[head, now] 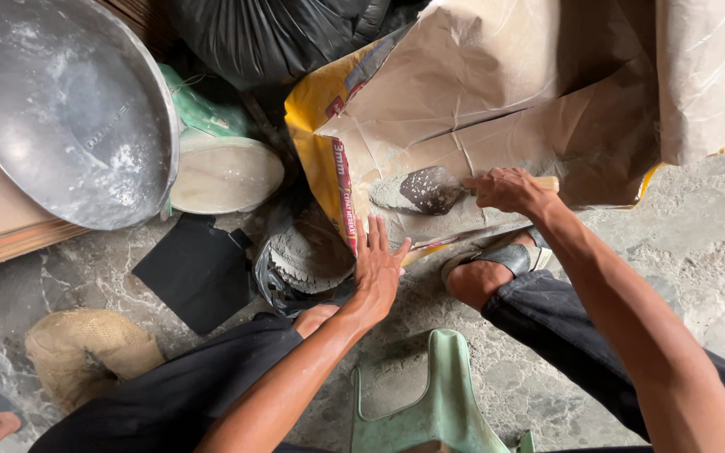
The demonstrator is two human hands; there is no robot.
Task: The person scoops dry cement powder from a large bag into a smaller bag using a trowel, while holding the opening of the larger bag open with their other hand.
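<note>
Right hand (509,190) closed around the pale handle of a trowel (434,190), blade loaded with grey powder inside the torn mouth of a brown-and-yellow paper sack (497,101); close around lie a big metal basin (69,109) tipped on edge, a green bucket (211,113), a black plastic bag (299,260) holding more grey powder, a black flat sheet (195,273), a green plastic stool (434,403) and a woven straw hat (86,348). Left hand (377,264) flat, fingers spread and apart, pressing the sack's lower edge, forearm reaching in from below. Trowel blade dark, rounded, dusted grey, pointing left.
</note>
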